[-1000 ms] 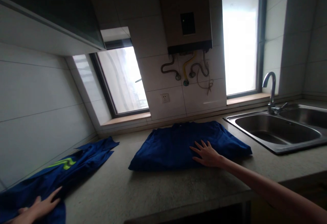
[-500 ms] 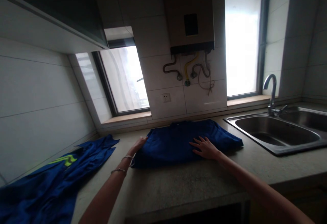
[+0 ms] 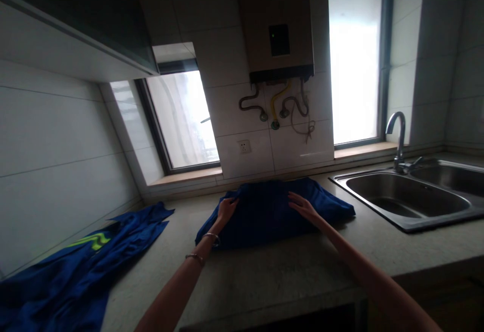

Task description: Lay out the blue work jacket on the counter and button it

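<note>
Hands (image 3: 264, 207) on garment (image 3: 272, 216) (near sink (image 3: 408, 201))

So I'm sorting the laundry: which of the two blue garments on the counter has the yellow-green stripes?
The spread-out blue garment at the far left, by the tiled wall. The folded blue garment under both hands shows no stripes.

Folded garment (image 3: 272, 213) left of sink (image 3: 408, 201)

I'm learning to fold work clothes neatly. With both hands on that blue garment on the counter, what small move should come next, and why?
Probably lift the far edge and fold it toward you. The left hand and right hand both rest near the back of the folded blue garment, which lies flat on the countertop with bare space in front.
</note>
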A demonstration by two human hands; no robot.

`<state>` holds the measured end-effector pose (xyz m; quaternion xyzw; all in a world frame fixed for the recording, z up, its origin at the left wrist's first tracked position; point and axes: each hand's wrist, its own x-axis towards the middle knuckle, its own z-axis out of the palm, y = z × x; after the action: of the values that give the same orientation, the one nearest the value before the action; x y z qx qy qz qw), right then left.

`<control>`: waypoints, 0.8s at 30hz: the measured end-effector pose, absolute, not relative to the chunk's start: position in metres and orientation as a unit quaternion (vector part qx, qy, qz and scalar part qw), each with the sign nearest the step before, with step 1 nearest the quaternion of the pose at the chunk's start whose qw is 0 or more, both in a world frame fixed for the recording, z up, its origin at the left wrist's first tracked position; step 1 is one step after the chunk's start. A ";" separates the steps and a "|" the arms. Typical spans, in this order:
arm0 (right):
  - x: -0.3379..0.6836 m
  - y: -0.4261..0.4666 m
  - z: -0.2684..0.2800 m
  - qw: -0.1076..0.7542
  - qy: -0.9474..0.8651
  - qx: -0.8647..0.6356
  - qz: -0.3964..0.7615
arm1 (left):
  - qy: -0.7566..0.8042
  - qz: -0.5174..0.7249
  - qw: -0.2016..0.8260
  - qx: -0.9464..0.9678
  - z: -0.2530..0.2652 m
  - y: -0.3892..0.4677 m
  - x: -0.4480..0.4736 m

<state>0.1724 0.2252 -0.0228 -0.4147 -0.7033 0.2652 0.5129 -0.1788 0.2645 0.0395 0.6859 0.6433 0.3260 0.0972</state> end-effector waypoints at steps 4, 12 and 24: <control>0.216 0.238 -0.019 0.668 -0.548 -0.456 0.213 | 0.494 0.381 0.158 0.766 0.055 0.222 -0.175; 0.283 0.232 -0.011 0.670 -0.500 -0.546 0.052 | 0.319 0.145 0.412 0.841 0.092 0.086 -0.205; 0.273 0.116 -0.065 0.339 -0.643 -0.686 -0.024 | 0.385 -0.128 0.440 0.801 0.037 0.013 -0.253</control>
<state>0.2732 0.1163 -0.0648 -0.6862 -0.6434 -0.0237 0.3387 -0.2533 0.0126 0.0367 0.8011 0.3851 -0.1282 0.4399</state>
